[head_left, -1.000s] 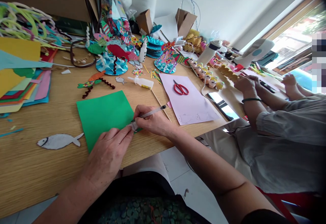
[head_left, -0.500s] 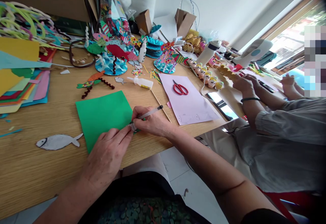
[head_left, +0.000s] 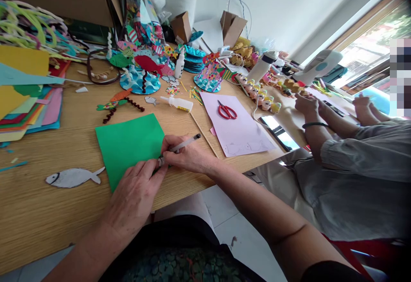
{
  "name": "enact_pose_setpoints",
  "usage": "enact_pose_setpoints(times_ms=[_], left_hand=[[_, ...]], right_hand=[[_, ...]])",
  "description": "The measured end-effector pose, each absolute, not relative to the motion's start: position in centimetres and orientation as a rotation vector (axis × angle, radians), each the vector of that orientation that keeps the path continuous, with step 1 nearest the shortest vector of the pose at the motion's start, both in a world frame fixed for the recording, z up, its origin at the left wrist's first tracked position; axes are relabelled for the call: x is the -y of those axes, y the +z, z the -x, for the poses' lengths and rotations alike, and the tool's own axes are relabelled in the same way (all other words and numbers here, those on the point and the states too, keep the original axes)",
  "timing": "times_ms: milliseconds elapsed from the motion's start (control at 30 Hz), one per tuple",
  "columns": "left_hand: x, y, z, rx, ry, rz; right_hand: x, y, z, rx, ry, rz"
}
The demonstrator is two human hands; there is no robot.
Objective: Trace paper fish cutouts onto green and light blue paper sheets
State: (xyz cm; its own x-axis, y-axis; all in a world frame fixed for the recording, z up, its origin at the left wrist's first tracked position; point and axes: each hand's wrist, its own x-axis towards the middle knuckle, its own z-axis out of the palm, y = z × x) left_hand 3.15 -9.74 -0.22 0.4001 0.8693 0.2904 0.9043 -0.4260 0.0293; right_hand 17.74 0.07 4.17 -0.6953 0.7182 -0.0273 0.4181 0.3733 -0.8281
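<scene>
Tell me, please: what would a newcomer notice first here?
The eye probably falls on the bright green sheet, where the left hand rests and the right hand holds a pen. Red scissors on lilac paper to the right stand out too, as does the white fish cutout at left.

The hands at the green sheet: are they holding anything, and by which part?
The right hand holds a pen near its lower end. The left hand rests on the green sheet; whether it grips the small white paper piece can't be told.
</scene>
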Motion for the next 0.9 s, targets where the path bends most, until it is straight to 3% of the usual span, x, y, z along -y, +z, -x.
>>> enact_pose_setpoints(times_ms=[900], left_hand=[[9.79, 0.27, -3.08, 1.659, -0.253, 2.438]], right_hand=[[-0.03, 4.41, -17.32, 2.32, 1.377, 0.892]])
